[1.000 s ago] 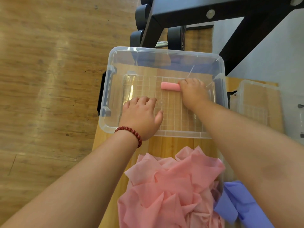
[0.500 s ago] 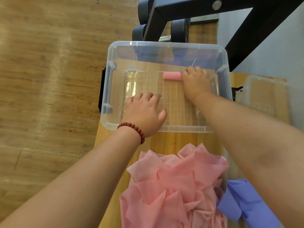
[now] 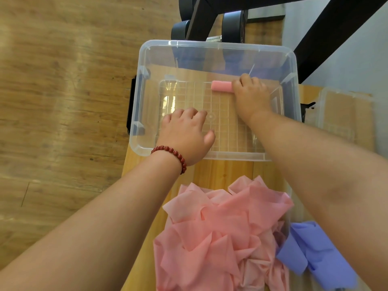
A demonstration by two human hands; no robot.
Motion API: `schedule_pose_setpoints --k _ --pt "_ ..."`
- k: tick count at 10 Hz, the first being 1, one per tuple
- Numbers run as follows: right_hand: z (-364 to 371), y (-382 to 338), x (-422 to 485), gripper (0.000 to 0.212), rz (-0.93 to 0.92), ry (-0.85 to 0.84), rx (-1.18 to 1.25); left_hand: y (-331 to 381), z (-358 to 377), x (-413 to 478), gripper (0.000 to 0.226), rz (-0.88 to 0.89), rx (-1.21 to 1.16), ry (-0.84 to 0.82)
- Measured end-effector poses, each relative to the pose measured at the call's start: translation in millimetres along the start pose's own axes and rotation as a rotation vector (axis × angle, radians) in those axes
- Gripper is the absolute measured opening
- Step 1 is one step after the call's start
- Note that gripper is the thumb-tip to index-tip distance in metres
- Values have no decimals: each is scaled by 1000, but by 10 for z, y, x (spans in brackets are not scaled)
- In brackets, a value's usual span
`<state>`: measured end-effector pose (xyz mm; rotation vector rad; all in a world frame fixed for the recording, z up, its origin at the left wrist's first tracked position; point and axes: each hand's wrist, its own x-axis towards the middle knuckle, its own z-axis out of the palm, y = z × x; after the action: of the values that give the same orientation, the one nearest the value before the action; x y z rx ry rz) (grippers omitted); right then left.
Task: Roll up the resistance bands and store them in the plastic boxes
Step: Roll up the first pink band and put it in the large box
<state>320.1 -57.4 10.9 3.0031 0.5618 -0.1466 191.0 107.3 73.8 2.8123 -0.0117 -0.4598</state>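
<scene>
A clear plastic box (image 3: pixel 218 47) stands on the wooden bench. Inside it, near the far wall, lies a rolled pink band (image 3: pixel 221 86). My right hand (image 3: pixel 251 97) reaches into the box and its curled fingers hold the roll's right end. My left hand (image 3: pixel 185 135), with a red bead bracelet at the wrist, rests inside the box over the near rim, fingers loosely curled on the floor of the box. A heap of loose pink bands (image 3: pixel 222 234) fills a container close to me. Purple bands (image 3: pixel 315 253) lie to its right.
A second clear box (image 3: pixel 346 114) sits to the right on the bench (image 3: pixel 224 175). A black metal frame (image 3: pixel 327 30) and dumbbell weights (image 3: pixel 233 24) stand behind the box. Wooden floor (image 3: pixel 63 101) spreads to the left.
My right hand has stayed on the pink roll near the far wall of the box. My left hand has kept its place at the near rim. The camera view shifted slightly.
</scene>
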Motion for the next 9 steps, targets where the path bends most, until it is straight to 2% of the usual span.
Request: schedule_pose_setpoints --k 3,9 --pt "13 -21 24 28 17 37 -15 1 4 0 52 8 1 -6" --pt "11 -28 44 35 17 22 -24 -5 14 -3 51 15 22 -6"
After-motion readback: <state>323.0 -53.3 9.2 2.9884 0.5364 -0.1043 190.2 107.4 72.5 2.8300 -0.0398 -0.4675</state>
